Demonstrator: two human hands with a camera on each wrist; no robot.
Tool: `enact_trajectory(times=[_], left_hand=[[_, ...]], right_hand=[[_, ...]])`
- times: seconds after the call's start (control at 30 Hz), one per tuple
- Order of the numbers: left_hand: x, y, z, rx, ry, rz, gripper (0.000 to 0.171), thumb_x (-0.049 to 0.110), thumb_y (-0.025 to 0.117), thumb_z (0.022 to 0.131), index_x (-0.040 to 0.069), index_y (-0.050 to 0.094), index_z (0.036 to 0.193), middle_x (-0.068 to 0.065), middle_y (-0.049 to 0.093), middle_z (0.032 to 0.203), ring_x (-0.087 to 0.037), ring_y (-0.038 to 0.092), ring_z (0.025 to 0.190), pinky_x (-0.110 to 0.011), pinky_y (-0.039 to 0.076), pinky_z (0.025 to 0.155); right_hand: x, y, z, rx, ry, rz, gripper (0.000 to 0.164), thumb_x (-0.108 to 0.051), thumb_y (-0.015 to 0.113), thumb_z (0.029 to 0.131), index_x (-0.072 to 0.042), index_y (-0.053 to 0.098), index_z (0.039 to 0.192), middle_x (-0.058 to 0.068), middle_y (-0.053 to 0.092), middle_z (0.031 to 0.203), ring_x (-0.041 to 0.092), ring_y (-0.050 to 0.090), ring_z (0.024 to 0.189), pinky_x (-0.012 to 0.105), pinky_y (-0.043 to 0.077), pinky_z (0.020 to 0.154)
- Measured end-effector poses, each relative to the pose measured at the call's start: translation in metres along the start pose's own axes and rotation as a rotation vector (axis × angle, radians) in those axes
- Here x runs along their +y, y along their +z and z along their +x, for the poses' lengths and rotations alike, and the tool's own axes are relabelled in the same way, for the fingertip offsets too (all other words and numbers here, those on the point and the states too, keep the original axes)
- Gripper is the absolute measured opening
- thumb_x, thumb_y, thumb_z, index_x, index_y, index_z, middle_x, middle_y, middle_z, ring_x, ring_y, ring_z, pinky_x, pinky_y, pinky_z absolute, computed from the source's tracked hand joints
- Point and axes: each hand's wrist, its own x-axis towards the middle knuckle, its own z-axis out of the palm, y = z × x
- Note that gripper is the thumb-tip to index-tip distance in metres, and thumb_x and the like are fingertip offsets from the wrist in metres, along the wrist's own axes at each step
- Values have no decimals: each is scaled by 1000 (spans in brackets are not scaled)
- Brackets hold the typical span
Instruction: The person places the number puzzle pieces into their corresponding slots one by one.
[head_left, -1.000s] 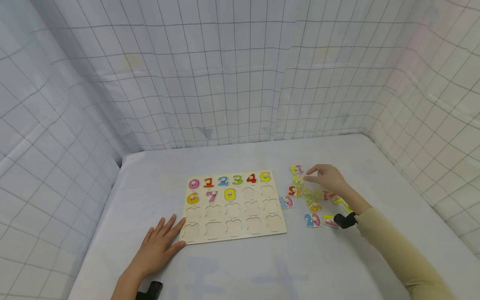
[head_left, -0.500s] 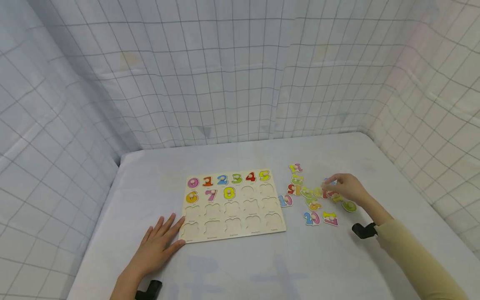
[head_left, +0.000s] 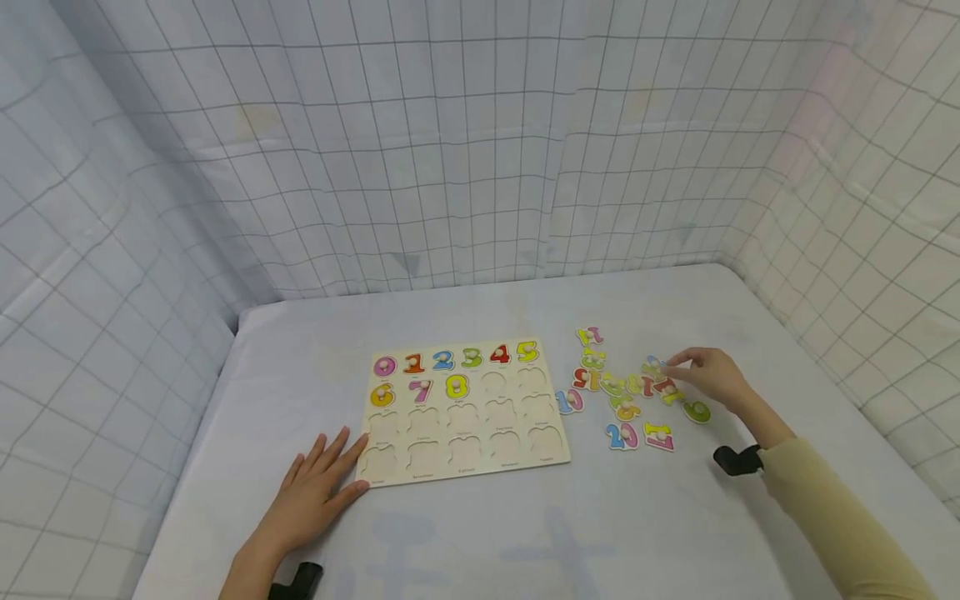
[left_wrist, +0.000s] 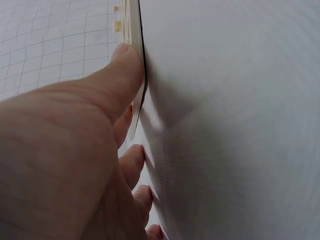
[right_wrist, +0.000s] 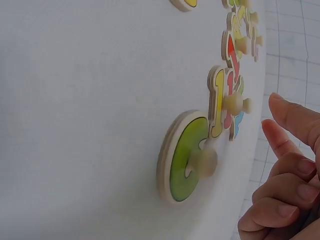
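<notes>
The blue-green piece (head_left: 652, 365) lies among the loose numbers (head_left: 612, 384) toward the surface's (head_left: 450, 537) far right corner, with your right hand (head_left: 711, 375) just beside it, thumb and forefinger apart. Nearer the surface's left edge sits the board (head_left: 474, 386), where your left hand (head_left: 311, 496) lies spread, touching the board's near left corner.

Left hand (head_left: 310, 492) palm down, fingers spread. Right hand (head_left: 708, 377): thumb and index extended, others curled; tips apparently apart.
</notes>
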Motion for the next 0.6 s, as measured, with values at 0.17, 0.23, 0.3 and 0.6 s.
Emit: enact_trajectory(times=[0.17, 0.23, 0.3, 0.6], left_hand=[[1, -1, 0, -4, 3, 0, 66, 55, 52, 92, 21, 40, 147, -15, 26, 153, -43, 13, 139, -64, 7, 105], [2, -1, 0, -4, 5, -3, 66, 54, 52, 92, 21, 40, 147, -16, 26, 152, -43, 13, 139, -64, 7, 105], [3, -2, 0, -6, 5, -5, 66, 54, 52, 92, 20, 39, 147, -16, 26, 153, -44, 13, 139, -64, 7, 105], [1, -1, 1, -2, 12, 6, 66, 53, 52, 92, 19, 39, 147, -16, 26, 152, -44, 13, 138, -64, 7, 105]], right_hand=[[7, -2, -5, -6, 20, 10, 42, -37, 66, 89, 1, 65, 107, 3, 39, 68, 20, 37, 63, 30, 30, 51], [10, -3, -7, -5, 20, 15, 42, -38, 65, 89, 1, 65, 107, 2, 39, 67, 19, 37, 62, 30, 30, 51], [13, -5, -9, -7, 27, 12, 43, -38, 66, 89, 0, 66, 107, 2, 39, 67, 19, 36, 62, 30, 30, 50], [33, -9, -26, -104, 111, 8, 45, -43, 69, 85, -2, 68, 105, 14, 53, 100, 28, 44, 89, 34, 37, 65]])
